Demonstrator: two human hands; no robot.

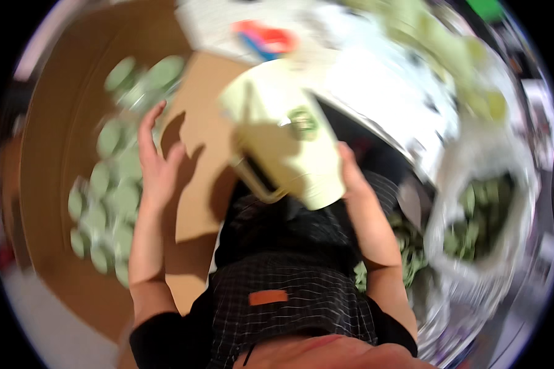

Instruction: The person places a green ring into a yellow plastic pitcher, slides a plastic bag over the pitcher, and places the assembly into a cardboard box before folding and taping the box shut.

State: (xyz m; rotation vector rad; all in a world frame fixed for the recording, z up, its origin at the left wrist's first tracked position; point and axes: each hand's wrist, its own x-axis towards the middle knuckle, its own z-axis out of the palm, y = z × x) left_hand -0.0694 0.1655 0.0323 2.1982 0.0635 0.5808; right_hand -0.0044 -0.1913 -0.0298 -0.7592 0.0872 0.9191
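The pitcher [283, 132] looks like smooth, softly shining plastic. Left of the pitcher is a matt cardboard box [58, 184]; right of the pitcher, a bag [434, 227] of glossy, crinkled clear plastic; below the pitcher, a cloth apron [277, 270].

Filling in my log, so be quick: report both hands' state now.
Left hand: open, fingers spread, holding nothing.
Right hand: holding the pale yellow jug near one end.

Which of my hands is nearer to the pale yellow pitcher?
Your right hand: it holds the pitcher at its right side. Your left hand is open, apart from it, to its left.
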